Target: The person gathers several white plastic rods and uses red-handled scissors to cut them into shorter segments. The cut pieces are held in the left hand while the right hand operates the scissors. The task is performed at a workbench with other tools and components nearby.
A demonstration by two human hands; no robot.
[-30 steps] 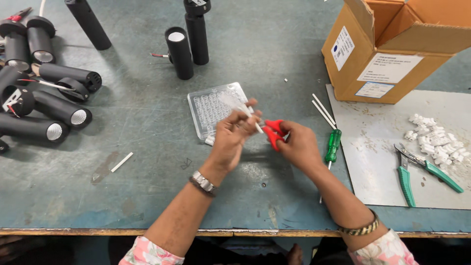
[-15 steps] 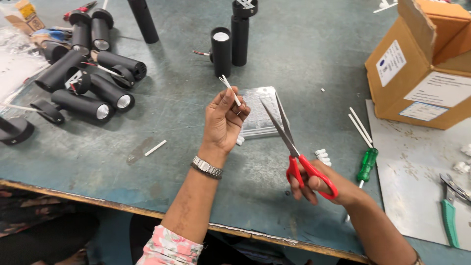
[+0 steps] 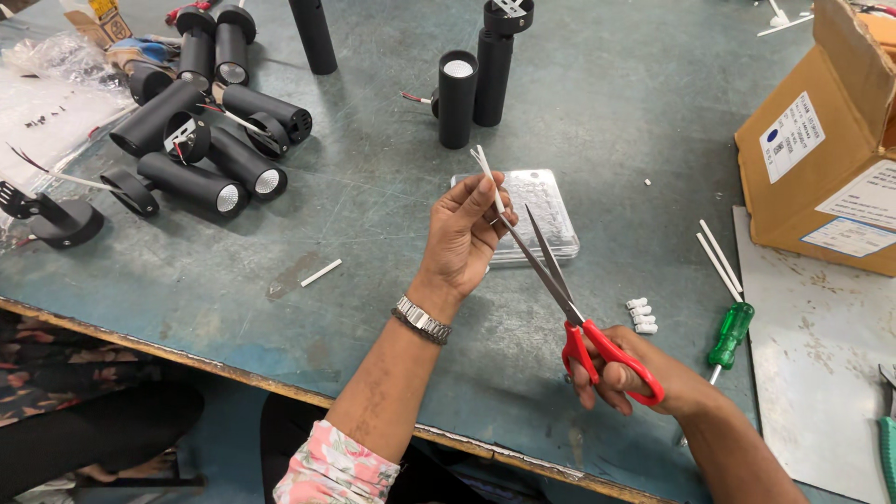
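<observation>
My left hand (image 3: 464, 235) pinches a thin white tube (image 3: 488, 179) upright above the blue-green table (image 3: 607, 121). My right hand (image 3: 623, 378) grips red-handled scissors (image 3: 569, 308), blades parted, their tips touching the lower part of the white tube beside my left fingers. A clear plastic tray (image 3: 541, 219) lies flat on the table behind the blades. A metal watch is on my left wrist.
Several black cylindrical lamp housings (image 3: 201, 182) lie at the left; two stand upright (image 3: 457, 98) at the back. A cardboard box (image 3: 821, 149) stands at the right. A green screwdriver (image 3: 730, 338), white connector pieces (image 3: 640, 315), white sticks (image 3: 719, 259) and a short white tube piece (image 3: 321, 273) lie on the table.
The view has shifted right and closer. My right hand with the scissors moved up slightly, and the parted blades now reach the white tube in my left hand.
</observation>
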